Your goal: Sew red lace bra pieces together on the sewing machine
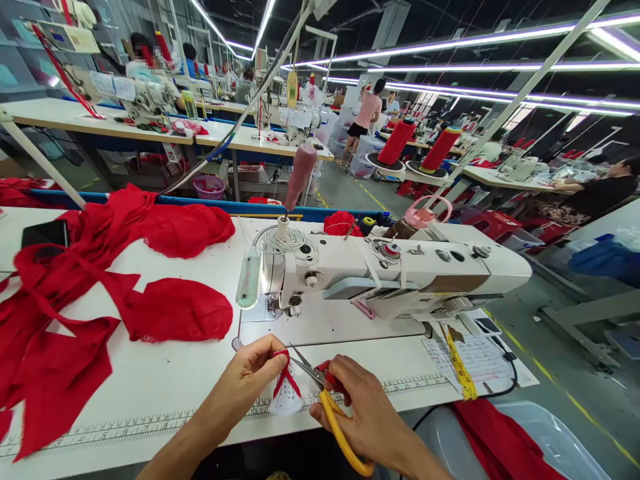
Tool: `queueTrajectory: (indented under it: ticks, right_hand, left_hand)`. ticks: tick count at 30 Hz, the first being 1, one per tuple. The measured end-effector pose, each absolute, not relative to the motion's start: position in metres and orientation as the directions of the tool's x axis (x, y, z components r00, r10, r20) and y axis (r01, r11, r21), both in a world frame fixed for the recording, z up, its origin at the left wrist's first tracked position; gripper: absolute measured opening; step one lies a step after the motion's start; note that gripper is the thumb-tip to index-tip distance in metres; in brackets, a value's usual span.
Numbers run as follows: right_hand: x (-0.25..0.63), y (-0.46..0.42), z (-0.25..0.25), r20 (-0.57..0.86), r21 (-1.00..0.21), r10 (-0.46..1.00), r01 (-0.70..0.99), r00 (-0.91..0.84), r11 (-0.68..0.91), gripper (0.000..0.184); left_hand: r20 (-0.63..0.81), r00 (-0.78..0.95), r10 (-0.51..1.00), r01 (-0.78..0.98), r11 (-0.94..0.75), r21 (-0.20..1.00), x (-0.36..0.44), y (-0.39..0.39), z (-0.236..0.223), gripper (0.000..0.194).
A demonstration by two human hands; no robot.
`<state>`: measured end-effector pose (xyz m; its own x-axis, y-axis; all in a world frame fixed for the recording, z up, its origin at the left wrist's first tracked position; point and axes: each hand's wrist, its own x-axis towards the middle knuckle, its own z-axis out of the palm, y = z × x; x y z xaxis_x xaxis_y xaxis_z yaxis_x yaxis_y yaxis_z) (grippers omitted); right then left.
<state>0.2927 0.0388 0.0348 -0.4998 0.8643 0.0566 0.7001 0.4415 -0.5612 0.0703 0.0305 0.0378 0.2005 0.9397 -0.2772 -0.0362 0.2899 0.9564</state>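
My left hand (250, 377) is closed in a pinch on a small white label piece with red binding (287, 392), held just above the table's front edge. My right hand (363, 410) grips yellow-handled scissors (330, 413), whose blades point left and touch the top of the red binding. Both hands sit in front of the white sewing machine (400, 270). Its needle area (280, 303) is just beyond my left hand.
Red fabric pieces (75, 300) cover the left of the white table (165, 373). A dark phone (45, 233) lies at far left. A yellow tape measure (457, 363) hangs at right over a bin with red cloth (500, 440). Other workers sit at benches behind.
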Motion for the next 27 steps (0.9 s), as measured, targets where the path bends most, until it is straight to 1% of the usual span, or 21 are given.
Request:
queueTrajectory:
  ticks: [5,8,10,14,18,20,22,23,25,27]
  right_hand:
    - [0.285,0.041,0.03,0.073,-0.554,0.848,0.685,-0.525,0.472,0.038]
    - [0.284,0.04,0.03,0.073,-0.56,0.841,0.676,-0.535,0.479,0.039]
    - [0.283,0.039,0.031,0.048,-0.575,0.841,0.674,-0.539,0.464,0.039]
    - [0.282,0.036,0.028,0.001,-0.627,0.841,0.655,-0.541,0.422,0.041]
    - [0.285,0.034,0.021,-0.011,-0.726,0.854,0.591,-0.519,0.35,0.045]
    - [0.288,0.035,0.024,-0.036,-0.804,0.885,0.539,-0.464,0.251,0.042]
    - [0.288,0.038,0.032,-0.053,-0.879,0.905,0.45,-0.422,0.158,0.034]
    - [0.286,0.04,0.036,-0.056,-0.91,0.906,0.395,-0.42,0.127,0.03]
    - [0.28,0.044,0.042,-0.05,-0.958,0.899,0.275,-0.436,0.08,0.029]
    - [0.272,0.046,0.044,-0.072,-0.987,0.889,0.158,-0.452,0.0,0.028]
  left_hand:
    - [-0.264,0.205,0.942,-0.077,0.285,0.956,0.069,0.028,0.038,0.036]
    - [-0.276,0.196,0.941,-0.085,0.297,0.951,0.069,0.028,0.037,0.036]
    - [-0.285,0.201,0.937,-0.086,0.307,0.948,0.07,0.027,0.037,0.037]
    - [-0.265,0.21,0.941,-0.078,0.286,0.955,0.071,0.028,0.039,0.038]
    - [-0.253,0.217,0.943,-0.061,0.272,0.961,0.07,0.027,0.036,0.036]
    - [-0.247,0.226,0.942,-0.027,0.26,0.965,0.07,0.025,0.034,0.036]
    - [-0.243,0.259,0.935,0.03,0.243,0.97,0.072,0.023,0.033,0.035]
    - [-0.234,0.278,0.932,0.074,0.222,0.972,0.074,0.022,0.034,0.033]
    - [-0.21,0.309,0.927,0.185,0.158,0.97,0.079,0.02,0.036,0.026]
    - [-0.191,0.301,0.934,0.282,0.104,0.954,0.084,0.017,0.036,0.022]
